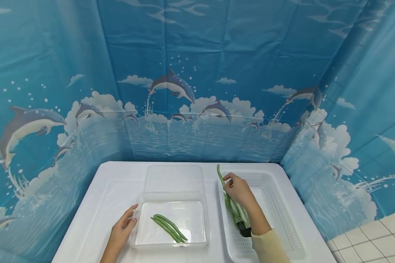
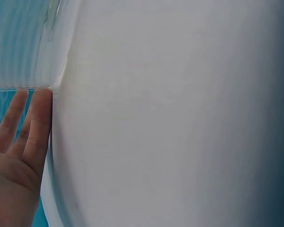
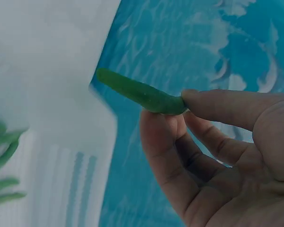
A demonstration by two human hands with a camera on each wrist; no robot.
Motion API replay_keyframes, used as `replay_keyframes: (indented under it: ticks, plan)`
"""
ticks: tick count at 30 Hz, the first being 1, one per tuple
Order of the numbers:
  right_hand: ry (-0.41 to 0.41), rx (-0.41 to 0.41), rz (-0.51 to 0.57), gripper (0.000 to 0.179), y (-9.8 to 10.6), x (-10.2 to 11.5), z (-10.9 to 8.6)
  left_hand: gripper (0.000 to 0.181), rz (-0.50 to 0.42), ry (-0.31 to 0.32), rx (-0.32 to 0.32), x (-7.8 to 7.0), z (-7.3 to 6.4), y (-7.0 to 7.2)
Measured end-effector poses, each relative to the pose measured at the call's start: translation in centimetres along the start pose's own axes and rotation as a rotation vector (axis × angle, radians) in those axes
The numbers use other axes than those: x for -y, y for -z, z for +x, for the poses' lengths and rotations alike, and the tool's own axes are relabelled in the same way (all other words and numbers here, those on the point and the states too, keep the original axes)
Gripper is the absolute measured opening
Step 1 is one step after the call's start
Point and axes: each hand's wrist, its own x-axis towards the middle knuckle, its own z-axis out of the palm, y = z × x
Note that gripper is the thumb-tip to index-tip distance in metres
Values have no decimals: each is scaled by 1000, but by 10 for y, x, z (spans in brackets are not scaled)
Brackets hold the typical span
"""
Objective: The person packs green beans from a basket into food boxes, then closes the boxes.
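My right hand point(image 1: 239, 190) pinches one long green bean point(image 1: 219, 173) between thumb and fingers, above the left side of a white perforated basket point(image 1: 276, 204). In the right wrist view the pinched bean point(image 3: 137, 92) points away from the fingertips. More green beans point(image 1: 232, 206) lie in the basket beneath that hand. My left hand point(image 1: 120, 230) touches the left wall of a clear plastic container point(image 1: 138, 233) with its fingers fairly straight; the left wrist view shows the fingertips against the container's edge point(image 2: 19, 85). Several green beans point(image 1: 169, 228) lie together inside the container.
Behind the container lies a clear flat lid point(image 1: 174, 177). Everything stands on a white table point(image 1: 98, 204), backed by a blue curtain point(image 1: 197, 138) printed with dolphins. A dark band point(image 1: 243, 230) shows at my right wrist. White tiles point(image 1: 375, 237) appear at lower right.
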Motion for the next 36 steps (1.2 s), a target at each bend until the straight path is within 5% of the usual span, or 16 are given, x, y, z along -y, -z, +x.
replay_keyframes:
  ticks: [14, 25, 36]
  plan:
    - [245, 128, -19, 23, -90, 68, -10, 52, 14, -6, -3, 0, 0, 2]
    - [187, 273, -106, 23, -175, 76, -32, 52, 16, -4, 1, 0, 0, 1]
    - [161, 317, -249, 25, -205, 70, -36, 52, -4, -3, 19, -2, -2, 3]
